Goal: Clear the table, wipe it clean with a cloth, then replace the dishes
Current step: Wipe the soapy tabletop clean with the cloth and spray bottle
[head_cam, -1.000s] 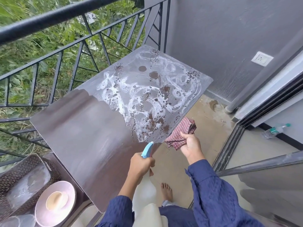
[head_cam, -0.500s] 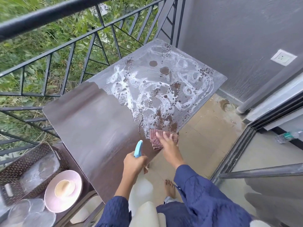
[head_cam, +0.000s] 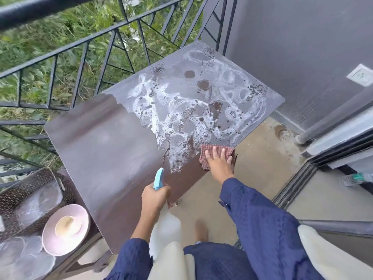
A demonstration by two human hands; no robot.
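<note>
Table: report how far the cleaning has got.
Done: the table is cleared; the pink plate and glassware sit beside it, and foam covers the far half. In hand: the right hand presses the checked cloth flat at the foam's near edge, the left hand holds the spray bottle. Left: wiping off foam and brown spots, replacing dishes.

Black railing (head_cam: pixel 40 9), greenery (head_cam: pixel 50 31) beyond; grey wall (head_cam: pixel 292 47), beige floor (head_cam: pixel 262 168).
</note>
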